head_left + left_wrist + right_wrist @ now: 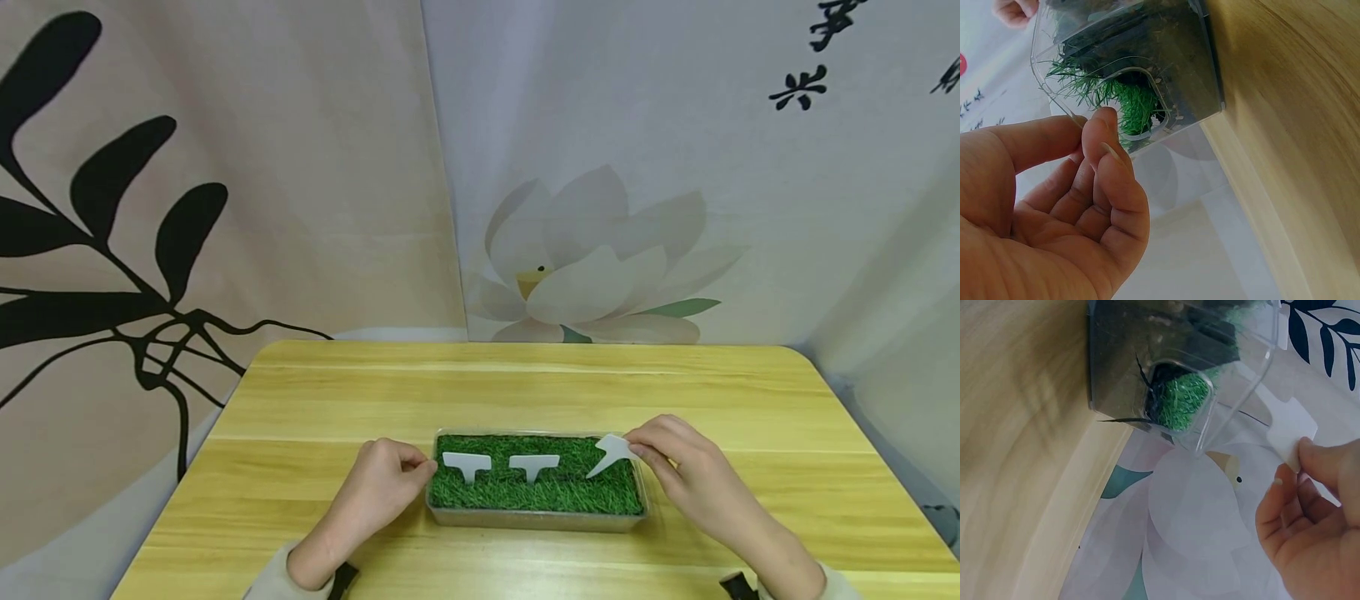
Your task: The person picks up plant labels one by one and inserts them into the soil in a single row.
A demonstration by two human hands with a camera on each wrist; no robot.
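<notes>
A clear plastic box with bright green artificial-looking grass sits on the table. Two white T-shaped plant labels, a left one and a middle one, stand upright in the grass. My right hand pinches a third white plant label by its head, between thumb and index finger. That label is tilted, its pointed stem slanting down-left over the right part of the grass. At the box's left end, my left hand pinches the rim between thumb and index finger; the other fingers are curled.
The pale wooden table extends around the box on all sides. Behind it hang light cloth backdrops printed with dark leaves and a pale lotus flower. Dark straps show at both wrists.
</notes>
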